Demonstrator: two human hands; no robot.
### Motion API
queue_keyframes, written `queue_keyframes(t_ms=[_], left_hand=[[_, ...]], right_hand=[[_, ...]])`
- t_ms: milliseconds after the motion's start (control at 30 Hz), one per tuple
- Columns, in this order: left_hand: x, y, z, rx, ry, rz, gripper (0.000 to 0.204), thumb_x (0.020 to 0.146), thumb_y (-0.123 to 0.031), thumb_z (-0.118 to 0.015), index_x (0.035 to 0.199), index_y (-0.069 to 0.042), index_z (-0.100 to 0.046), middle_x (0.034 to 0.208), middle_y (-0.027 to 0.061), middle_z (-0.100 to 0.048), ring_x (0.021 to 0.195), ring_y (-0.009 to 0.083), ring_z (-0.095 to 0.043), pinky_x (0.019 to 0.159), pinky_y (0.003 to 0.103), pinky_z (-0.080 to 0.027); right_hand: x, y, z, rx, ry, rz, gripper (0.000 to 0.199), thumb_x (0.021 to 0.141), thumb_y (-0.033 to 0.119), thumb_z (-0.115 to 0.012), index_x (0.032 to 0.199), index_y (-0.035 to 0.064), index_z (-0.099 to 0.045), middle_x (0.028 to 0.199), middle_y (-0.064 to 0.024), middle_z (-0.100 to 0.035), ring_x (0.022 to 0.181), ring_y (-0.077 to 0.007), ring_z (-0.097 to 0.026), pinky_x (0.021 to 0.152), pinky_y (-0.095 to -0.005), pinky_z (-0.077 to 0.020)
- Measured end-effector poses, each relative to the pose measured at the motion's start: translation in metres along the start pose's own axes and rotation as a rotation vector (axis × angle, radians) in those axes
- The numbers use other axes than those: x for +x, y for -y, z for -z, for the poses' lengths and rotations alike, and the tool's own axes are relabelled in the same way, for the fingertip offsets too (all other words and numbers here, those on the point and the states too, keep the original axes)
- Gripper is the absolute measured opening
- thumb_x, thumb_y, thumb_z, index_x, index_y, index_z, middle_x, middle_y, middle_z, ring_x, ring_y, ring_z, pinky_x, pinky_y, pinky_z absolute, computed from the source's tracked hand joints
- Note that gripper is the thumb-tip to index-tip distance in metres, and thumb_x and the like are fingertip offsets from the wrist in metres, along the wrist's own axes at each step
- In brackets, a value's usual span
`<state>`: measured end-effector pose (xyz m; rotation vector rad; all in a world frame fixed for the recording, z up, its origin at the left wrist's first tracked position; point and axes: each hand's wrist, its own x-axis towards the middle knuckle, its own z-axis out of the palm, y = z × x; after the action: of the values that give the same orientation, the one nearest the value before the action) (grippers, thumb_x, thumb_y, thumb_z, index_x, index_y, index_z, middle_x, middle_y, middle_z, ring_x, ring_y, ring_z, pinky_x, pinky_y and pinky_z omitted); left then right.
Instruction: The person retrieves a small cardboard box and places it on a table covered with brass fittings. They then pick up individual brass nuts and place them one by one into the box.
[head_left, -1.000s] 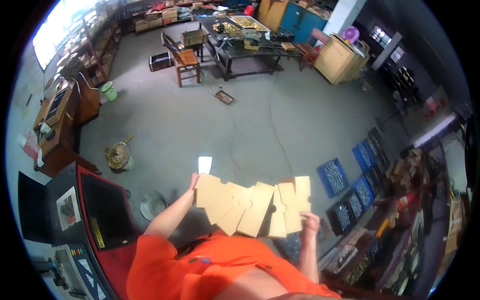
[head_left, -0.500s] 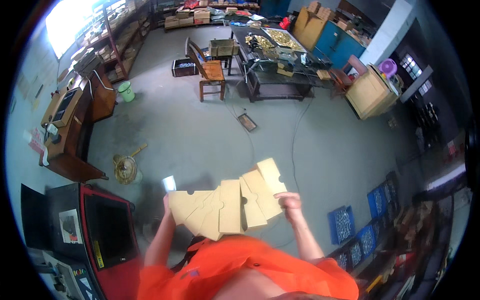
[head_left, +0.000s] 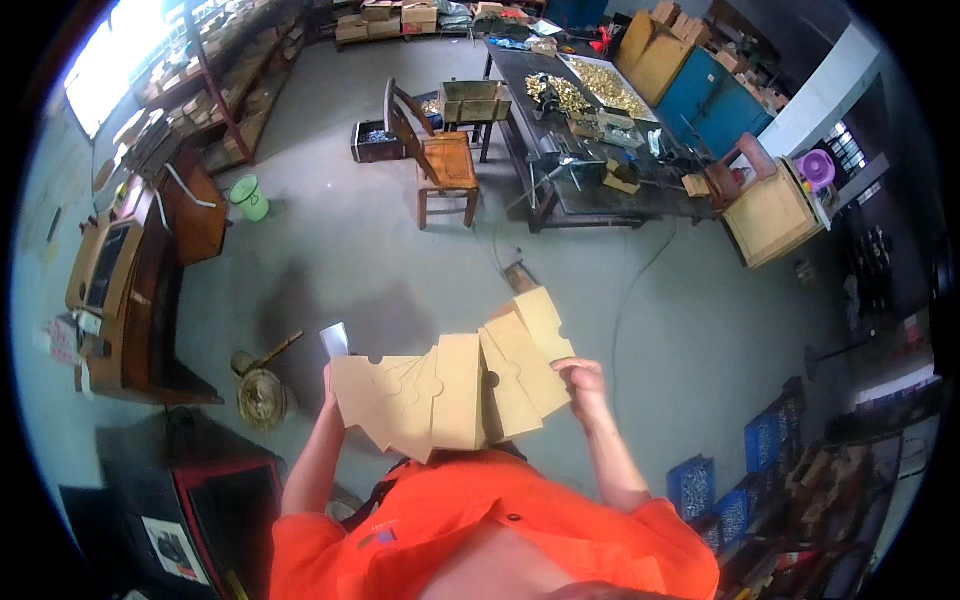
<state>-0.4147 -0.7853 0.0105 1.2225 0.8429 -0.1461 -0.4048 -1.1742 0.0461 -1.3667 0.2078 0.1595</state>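
A fanned row of flat tan cardboard boxes (head_left: 458,390) with round thumb notches spans the space in front of my orange shirt. My left hand (head_left: 331,396) grips the row's left end; most of its fingers are hidden behind the cardboard. Beside that hand, a white piece of paper (head_left: 335,341) sticks up above the boxes. At the other end, my right hand (head_left: 584,380) is closed on the edge of the rightmost boxes, thumb and fingers pressed against it. Both forearms are bent, holding the row off the floor at waist height.
Ahead stand a wooden chair (head_left: 447,163) and a dark worktable (head_left: 590,207) bearing brass-coloured parts. A wooden desk (head_left: 140,330), green bucket (head_left: 249,198) and straw-coloured round container (head_left: 263,400) are leftward. Blue bins (head_left: 690,487) line the lower right; a black-red machine (head_left: 225,500) stands lower left.
The worktable and chair appear nearer and further right, while the black-red machine has slid lower in view. Both hands keep hold of the boxes, which sit slightly higher in the picture.
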Motion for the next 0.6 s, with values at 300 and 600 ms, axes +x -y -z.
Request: queue_keyframes(t_ms=[300,600], left_hand=[[0.228,-0.079,-0.064,-0.372,0.133,-0.072,0.02,0.086,-0.019,-0.048,0.089,-0.003,-0.06,0.076,0.0061,-0.06,0.065,0.0185,-0.061,0.057,0.033,-0.05],[0.354,-0.225,-0.162,-0.392,0.008,-0.142,0.024,0.088,-0.023,-0.047,0.092,-0.003,-0.058,0.079,0.0047,-0.06,0.066,0.0178,-0.061,0.059,0.032,-0.052]], right_hand=[[0.253,0.012,-0.026,-0.002,0.094,0.005,0.047,0.064,0.041,-0.067,0.081,-0.002,-0.067,0.084,-0.0102,-0.066,0.082,-0.0177,-0.06,0.074,-0.0264,-0.0458],[0.476,0.104,-0.066,0.1,0.239,0.031,0.037,0.059,0.009,-0.047,0.087,-0.0028,-0.068,0.093,-0.0116,-0.066,0.093,-0.0174,-0.058,0.089,-0.0276,-0.0395]])
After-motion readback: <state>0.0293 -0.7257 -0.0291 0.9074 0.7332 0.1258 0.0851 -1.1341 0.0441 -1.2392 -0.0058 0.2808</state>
